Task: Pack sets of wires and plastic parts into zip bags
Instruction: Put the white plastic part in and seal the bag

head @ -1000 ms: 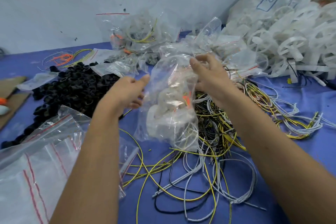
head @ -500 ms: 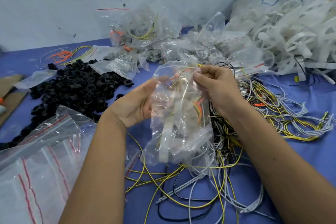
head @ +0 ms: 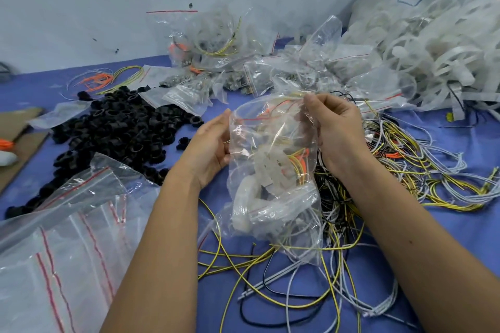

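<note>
**Zip bag filled, seal still open**

Zip bag (head: 270, 170), holding white plastic parts and wires, hangs mid-worktop; left hand (head: 209, 149) grips its side, right hand (head: 335, 130) pinches the open mouth. Packed bags (head: 216, 43) crowd the far edge; loose wires (head: 392, 170) remain.

Two bare forearms come up from the bottom edge, one on each side of the clear bag; no sleeve, watch, bracelet or glove shows on either; the left hand (head: 209, 149) wears no ring on the parts that show, though the bag hides its fingertips; the right hand (head: 336, 130) is also without rings, its nails short and unpainted; a small dark mole sits on the right forearm, well below the bag
</note>
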Demonstrator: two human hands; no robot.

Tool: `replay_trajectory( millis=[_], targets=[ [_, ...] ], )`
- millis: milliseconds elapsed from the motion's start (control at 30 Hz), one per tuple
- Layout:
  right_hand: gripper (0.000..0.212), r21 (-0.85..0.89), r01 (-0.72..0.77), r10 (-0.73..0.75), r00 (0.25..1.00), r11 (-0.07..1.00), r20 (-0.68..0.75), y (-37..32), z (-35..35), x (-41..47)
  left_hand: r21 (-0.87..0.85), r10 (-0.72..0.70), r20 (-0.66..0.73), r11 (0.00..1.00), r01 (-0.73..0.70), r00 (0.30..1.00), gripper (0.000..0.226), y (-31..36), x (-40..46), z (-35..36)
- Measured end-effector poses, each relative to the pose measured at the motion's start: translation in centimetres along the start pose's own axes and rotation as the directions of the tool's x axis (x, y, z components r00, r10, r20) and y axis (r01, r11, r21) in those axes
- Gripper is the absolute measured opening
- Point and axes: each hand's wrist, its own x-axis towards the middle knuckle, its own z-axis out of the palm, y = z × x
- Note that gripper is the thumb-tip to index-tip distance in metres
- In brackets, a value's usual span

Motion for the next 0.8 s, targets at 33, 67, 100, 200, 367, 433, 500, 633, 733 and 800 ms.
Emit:
replay_trajectory(
  millis=[33, 67, 100, 200, 367, 433, 500, 633, 733, 800],
  targets=[
    [0.021, 0.005, 0.007, -0.007, 1.0, 1.0, -0.021, 0.0, 0.0, 0.0, -0.013, 0.012, -0.003, 1.0, -0.012, 1.0, 0.053, 0.1, 0.0, -0.2],
    [0.018, 0.012, 0.019, -0.018, 0.999, 1.0, -0.043, -0.1, -0.1, 0.0, -0.003, 0.031, 0.007, 1.0, -0.031, 0.999, 0.044, 0.2, -0.1, -0.6],
    [0.016, 0.015, 0.032, -0.031, 0.997, 0.999, -0.064, -0.1, -0.2, 0.0, 0.016, 0.05, 0.025, 0.999, -0.05, 0.998, 0.029, 0.3, -0.1, -1.0],
    [0.011, -0.02, 0.064, -0.065, 0.994, 0.998, -0.087, 0.0, -0.6, 0.2, 0.033, 0.098, 0.039, 0.995, -0.099, 0.994, 0.017, 0.7, -0.1, -2.3],
    [0.02, -0.027, 0.092, -0.093, 0.993, 0.995, -0.076, 0.2, -0.7, 0.4, -0.003, 0.322, -0.088, 0.946, -0.324, 0.943, 0.039, 1.4, 0.4, -2.3],
    [0.019, -0.027, 0.087, -0.088, 0.995, 0.996, -0.056, 0.2, -0.7, 0.5, 0.028, 0.411, -0.103, 0.912, -0.41, 0.906, 0.042, 1.9, 0.5, -2.4],
    [0.016, -0.031, 0.079, -0.081, 0.995, 0.996, -0.05, 0.3, -0.8, 0.6, 0.107, 0.476, -0.105, 0.878, -0.466, 0.873, 0.038, 2.3, 0.4, -2.5],
    [0.014, -0.069, 0.106, -0.111, 0.991, 0.992, -0.075, 0.7, -0.6, 0.8, 0.345, 0.564, -0.177, 0.803, -0.486, 0.806, 0.024, 3.3, 0.1, -2.3],
    [0.009, -0.109, 0.138, -0.144, 0.988, 0.984, -0.048, 0.9, -0.6, 0.7, 0.525, 0.637, -0.175, 0.705, -0.476, 0.75, 0.02, 5.4, 0.0, -0.9],
    [0.009, -0.14, 0.17, -0.176, 0.984, 0.975, -0.031, 1.0, -0.6, 0.7, 0.677, 0.671, -0.031, 0.56, -0.478, 0.741, 0.016, 6.8, 0.1, 1.1]
  ],
)
